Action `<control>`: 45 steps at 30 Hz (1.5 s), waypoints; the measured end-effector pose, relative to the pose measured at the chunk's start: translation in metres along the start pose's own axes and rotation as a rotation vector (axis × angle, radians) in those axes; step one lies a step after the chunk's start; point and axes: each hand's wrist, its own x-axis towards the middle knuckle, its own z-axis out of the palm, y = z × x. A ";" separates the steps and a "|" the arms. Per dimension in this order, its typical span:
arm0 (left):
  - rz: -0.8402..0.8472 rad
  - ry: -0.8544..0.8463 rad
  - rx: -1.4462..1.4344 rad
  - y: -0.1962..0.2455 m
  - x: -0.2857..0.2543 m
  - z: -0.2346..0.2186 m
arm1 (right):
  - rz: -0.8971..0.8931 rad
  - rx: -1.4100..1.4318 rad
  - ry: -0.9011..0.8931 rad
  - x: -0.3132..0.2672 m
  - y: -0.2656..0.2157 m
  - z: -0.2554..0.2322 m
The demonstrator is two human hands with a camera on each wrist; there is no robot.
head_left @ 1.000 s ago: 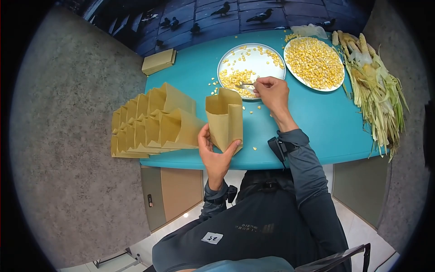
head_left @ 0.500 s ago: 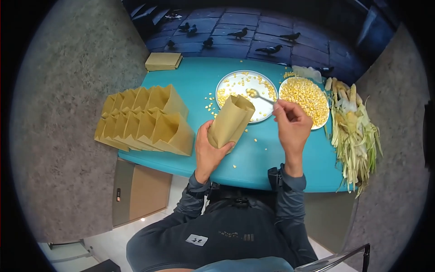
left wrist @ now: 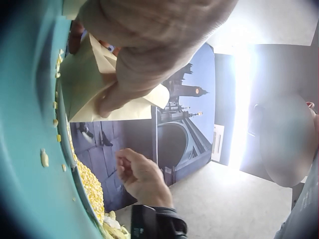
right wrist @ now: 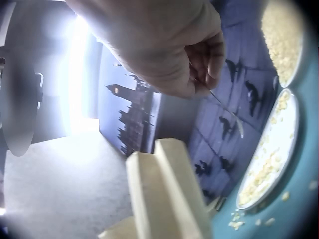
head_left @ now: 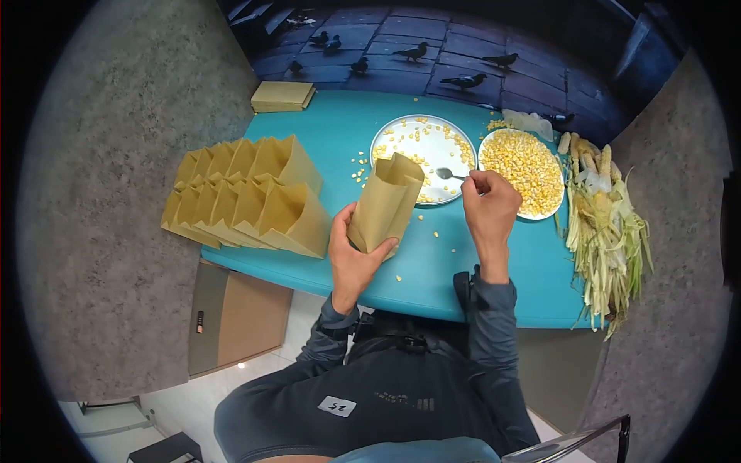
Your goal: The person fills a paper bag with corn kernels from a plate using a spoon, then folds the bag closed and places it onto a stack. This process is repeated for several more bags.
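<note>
My left hand (head_left: 353, 261) grips an upright, opened brown paper bag (head_left: 384, 202) low on its sides, with the thumb across the near face. The inside bottom of the bag is hidden. In the fingers of my right hand (head_left: 492, 207) a metal spoon (head_left: 444, 174) is pinched by its handle. Its bowl looks bare and hangs over the white round tray (head_left: 426, 199), to the right of the bag's mouth. Corn kernels (head_left: 417, 139) lie scattered across that tray. From the right wrist, the thin spoon (right wrist: 228, 111) appears tilted down from the fingertips.
Two rows of opened paper bags (head_left: 266, 216) stand at the left, before a stack of flat bags (head_left: 282, 96). A plate heaped with corn kernels (head_left: 522, 171) sits right of the tray, beside corn husks (head_left: 608, 247). Loose kernels (head_left: 357, 171) dot the teal table (head_left: 432, 289).
The spoon went from the tray's kernels up beside the bag's mouth with kernels in it; now its bowl looks bare. The bag tipped toward the spoon, then straightened somewhat. The head view shifted.
</note>
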 end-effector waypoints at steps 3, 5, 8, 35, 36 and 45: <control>-0.029 0.019 -0.120 -0.004 -0.015 -0.008 | 0.090 -0.127 -0.128 0.005 0.026 0.017; -0.077 0.037 -0.187 -0.001 -0.025 -0.016 | 0.124 -0.138 -0.151 0.010 0.034 0.029; -0.089 0.025 -0.178 -0.002 -0.033 -0.024 | 0.164 -0.059 -0.167 0.011 0.032 0.048; -0.044 -0.009 0.043 -0.001 0.014 0.004 | -0.002 0.264 -0.094 0.023 -0.028 -0.012; -0.049 0.002 0.029 0.000 0.016 0.007 | -0.117 0.231 -0.118 0.021 -0.042 -0.018; -0.019 0.010 0.031 -0.005 0.020 0.013 | -0.259 -0.045 0.041 0.022 -0.036 -0.008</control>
